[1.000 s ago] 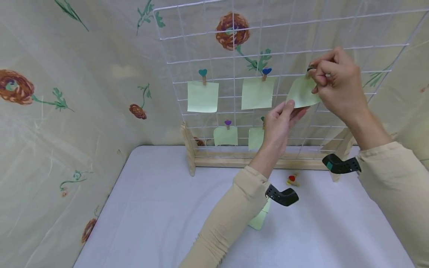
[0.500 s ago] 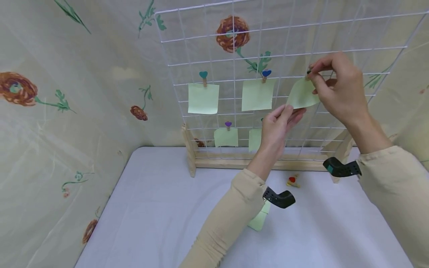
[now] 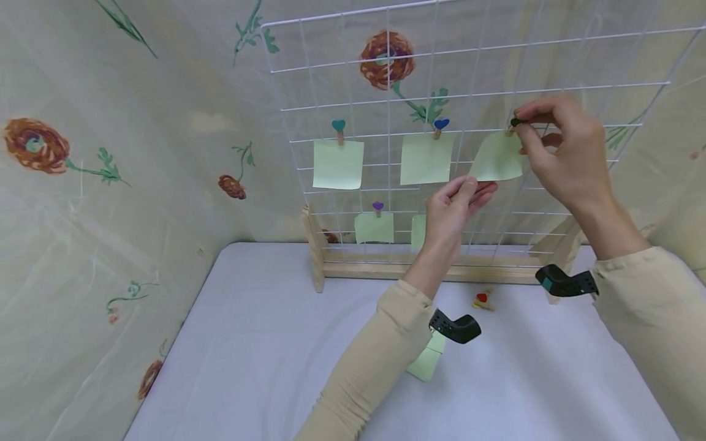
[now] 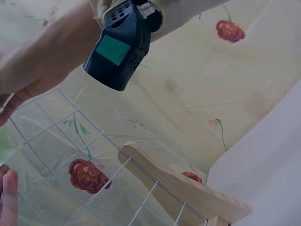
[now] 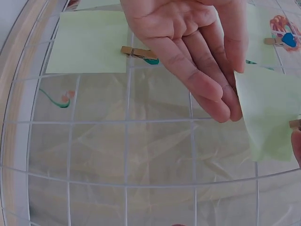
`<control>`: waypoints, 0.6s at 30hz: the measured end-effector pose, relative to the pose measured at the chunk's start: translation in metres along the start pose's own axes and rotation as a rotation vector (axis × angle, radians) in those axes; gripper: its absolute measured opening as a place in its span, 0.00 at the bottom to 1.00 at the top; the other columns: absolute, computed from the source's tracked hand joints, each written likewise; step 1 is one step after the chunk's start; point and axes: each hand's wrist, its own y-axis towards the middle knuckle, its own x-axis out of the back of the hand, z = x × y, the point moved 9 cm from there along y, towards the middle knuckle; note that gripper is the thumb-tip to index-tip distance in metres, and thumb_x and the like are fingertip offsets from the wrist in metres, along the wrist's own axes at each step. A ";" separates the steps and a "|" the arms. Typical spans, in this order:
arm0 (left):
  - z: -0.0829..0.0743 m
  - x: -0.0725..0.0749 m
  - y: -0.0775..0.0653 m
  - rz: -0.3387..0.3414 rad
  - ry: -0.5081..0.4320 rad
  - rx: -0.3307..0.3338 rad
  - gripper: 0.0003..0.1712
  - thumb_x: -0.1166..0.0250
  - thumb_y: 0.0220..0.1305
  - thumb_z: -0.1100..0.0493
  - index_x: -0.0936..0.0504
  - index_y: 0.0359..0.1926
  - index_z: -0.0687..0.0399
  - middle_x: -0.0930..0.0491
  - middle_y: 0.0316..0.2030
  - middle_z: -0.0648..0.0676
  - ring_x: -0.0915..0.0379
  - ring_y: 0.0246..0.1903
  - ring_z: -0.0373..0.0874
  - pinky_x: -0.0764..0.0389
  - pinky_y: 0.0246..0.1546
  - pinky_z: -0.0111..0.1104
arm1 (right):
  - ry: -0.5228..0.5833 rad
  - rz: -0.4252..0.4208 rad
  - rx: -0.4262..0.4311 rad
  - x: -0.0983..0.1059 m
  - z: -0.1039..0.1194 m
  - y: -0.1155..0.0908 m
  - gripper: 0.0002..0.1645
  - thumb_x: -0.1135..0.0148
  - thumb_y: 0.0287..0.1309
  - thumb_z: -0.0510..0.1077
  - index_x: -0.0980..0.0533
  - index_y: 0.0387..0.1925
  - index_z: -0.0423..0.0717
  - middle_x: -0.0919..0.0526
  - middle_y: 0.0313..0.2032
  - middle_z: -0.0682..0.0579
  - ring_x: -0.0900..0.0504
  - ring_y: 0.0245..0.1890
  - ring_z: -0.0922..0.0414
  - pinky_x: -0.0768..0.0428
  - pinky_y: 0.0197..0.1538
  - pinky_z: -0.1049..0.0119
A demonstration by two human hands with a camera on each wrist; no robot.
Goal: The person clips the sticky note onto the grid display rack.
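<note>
My right hand (image 3: 573, 147) pinches a small wooden clothespin (image 3: 515, 124) with a dark heart between thumb and forefinger. The clothespin sits at the top edge of a light green paper note (image 3: 498, 157) against the white wire grid (image 3: 388, 110). At the note's lower left corner is my left hand (image 3: 445, 211), its thumb tip right at the edge and its fingers extended. In the right wrist view the left hand (image 5: 188, 52) shows thumb and fingers spread apart at the note's edge (image 5: 268, 103). Two green notes (image 3: 338, 165) hang left of it in the same row from heart clothespins (image 3: 439, 125).
Lower on the grid hang more notes (image 3: 374, 228), one partly behind the left arm. The grid stands in a wooden base (image 3: 369, 270). Clothespins (image 3: 483, 300), one with a red heart, lie on the white table (image 3: 265, 343), and green notes (image 3: 426, 362) lie nearer.
My left hand has slid slightly down and left from the note, its thumb withdrawing to the corner. The right hand's curled fingers have loosened somewhat while keeping the pinch on the clothespin.
</note>
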 end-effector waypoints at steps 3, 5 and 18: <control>-0.001 0.000 0.000 0.003 0.031 -0.016 0.14 0.43 0.67 0.58 0.19 0.45 0.64 0.16 0.40 0.64 0.16 0.40 0.46 0.18 0.45 0.31 | -0.020 -0.005 0.001 0.001 0.001 0.001 0.11 0.44 0.61 0.35 0.23 0.43 0.33 0.20 0.39 0.57 0.26 0.39 0.78 0.29 0.33 0.89; -0.002 0.000 0.000 0.002 0.052 -0.026 0.14 0.43 0.67 0.58 0.19 0.45 0.63 0.15 0.39 0.63 0.16 0.39 0.44 0.18 0.44 0.30 | -0.017 -0.005 -0.011 0.000 0.000 0.002 0.11 0.44 0.61 0.35 0.23 0.43 0.34 0.21 0.38 0.58 0.25 0.39 0.78 0.29 0.32 0.90; 0.000 -0.001 0.003 -0.010 0.102 -0.013 0.13 0.42 0.67 0.58 0.17 0.45 0.61 0.14 0.37 0.60 0.16 0.37 0.43 0.18 0.43 0.29 | 0.000 -0.011 -0.071 0.002 -0.003 0.004 0.10 0.44 0.61 0.34 0.22 0.42 0.33 0.25 0.36 0.67 0.25 0.38 0.76 0.28 0.28 0.89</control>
